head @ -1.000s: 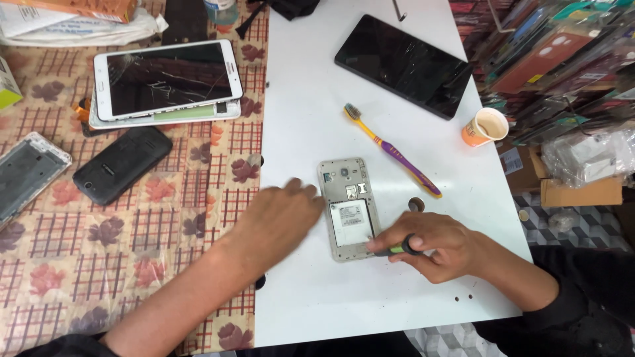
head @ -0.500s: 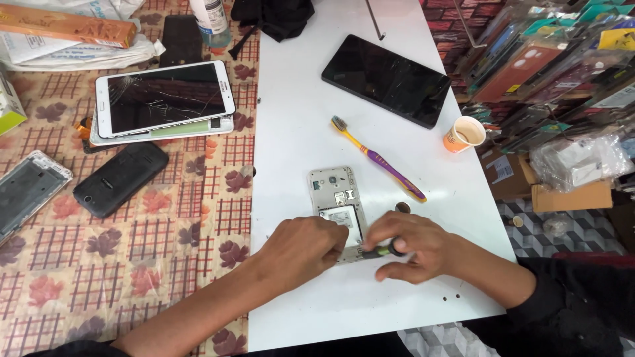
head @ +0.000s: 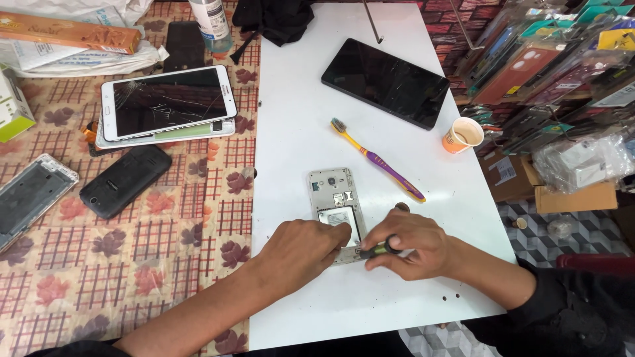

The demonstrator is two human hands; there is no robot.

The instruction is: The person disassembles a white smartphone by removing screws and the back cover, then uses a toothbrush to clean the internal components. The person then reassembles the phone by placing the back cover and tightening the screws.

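Note:
An opened phone (head: 334, 197) lies back side up on the white board (head: 311, 119), its inner frame and battery showing. My left hand (head: 301, 251) rests on the phone's lower left part and holds it down. My right hand (head: 407, 243) grips a small screwdriver (head: 376, 250) with a dark handle, its tip at the phone's lower edge. Both hands meet over the bottom of the phone, which hides that end.
A yellow and purple toothbrush (head: 378, 160) lies right of the phone. A black tablet (head: 385, 82) and a paper cup (head: 462, 135) sit further back. On the patterned cloth to the left are a cracked white tablet (head: 167, 101), a black phone (head: 126, 180) and a phone frame (head: 30, 197).
My left hand has slid down from the phone's left side to its lower part. My right hand has moved left with the screwdriver to the phone's bottom edge.

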